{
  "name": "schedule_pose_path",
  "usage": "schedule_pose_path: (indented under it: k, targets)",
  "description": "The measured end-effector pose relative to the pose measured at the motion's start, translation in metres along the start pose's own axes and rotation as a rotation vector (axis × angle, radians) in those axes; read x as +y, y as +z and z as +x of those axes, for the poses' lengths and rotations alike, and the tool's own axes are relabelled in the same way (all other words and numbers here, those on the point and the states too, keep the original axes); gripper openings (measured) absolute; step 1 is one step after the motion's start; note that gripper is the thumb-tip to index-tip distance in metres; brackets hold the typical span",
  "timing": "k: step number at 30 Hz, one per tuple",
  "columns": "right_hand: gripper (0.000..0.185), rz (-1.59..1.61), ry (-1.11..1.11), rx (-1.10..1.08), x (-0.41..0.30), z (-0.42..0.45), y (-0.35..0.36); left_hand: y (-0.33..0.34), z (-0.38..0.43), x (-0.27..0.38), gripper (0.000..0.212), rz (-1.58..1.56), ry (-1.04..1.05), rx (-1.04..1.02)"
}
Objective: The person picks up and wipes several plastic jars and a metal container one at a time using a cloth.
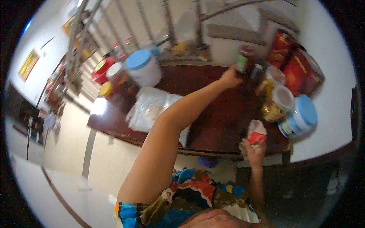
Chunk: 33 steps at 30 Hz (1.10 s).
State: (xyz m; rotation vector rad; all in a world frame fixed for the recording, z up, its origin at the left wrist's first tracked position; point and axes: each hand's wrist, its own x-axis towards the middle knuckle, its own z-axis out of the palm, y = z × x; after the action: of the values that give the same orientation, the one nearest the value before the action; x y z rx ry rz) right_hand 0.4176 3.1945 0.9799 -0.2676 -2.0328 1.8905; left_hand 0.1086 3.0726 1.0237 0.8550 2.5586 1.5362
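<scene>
My left hand (231,78) is stretched across the dark red-brown wooden table to its far side. Its fingers are around the lower part of a dark jar (245,55) with a green label, blurred by motion. Close to the table's near right edge, my right hand (255,153) grips a crumpled white-and-red cloth or packet (257,134); which of the two, I cannot tell. A small dark jar (257,71) stands just right of the labelled jar. Under my left forearm lies a clear plastic bag (149,105) with something pale inside.
Clear plastic jars of yellowish food (278,105) and a blue-lidded tub (302,114) line the right side, before red boxes (296,67). At the left stand a large blue-lidded white tub (144,68), a yellow-lidded jar (106,89) and a red container (102,69). Stair railings (169,25) rise behind.
</scene>
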Motion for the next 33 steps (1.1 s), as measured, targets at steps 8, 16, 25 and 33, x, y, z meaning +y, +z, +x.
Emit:
schedule_pose_path:
  k: [8,16,25,33]
  targets:
    - [0.042,-0.264,0.097,-0.01,0.014,0.026,-0.015,-0.147,-0.197,0.048,0.069,0.214,0.287,-0.089]
    - [0.065,-0.238,-0.104,0.16,0.024,0.027,0.002,-0.302,-0.371,-0.07,0.079,-0.209,0.177,1.056]
    - [0.048,0.352,0.012,0.168,-0.028,-0.016,0.141,-0.337,-0.378,-0.182,0.095,0.06,0.007,1.01]
    - [0.052,0.089,-0.353,-0.413,-0.041,-0.074,0.227,-0.296,-0.414,-0.086,0.07,-0.413,0.055,0.695]
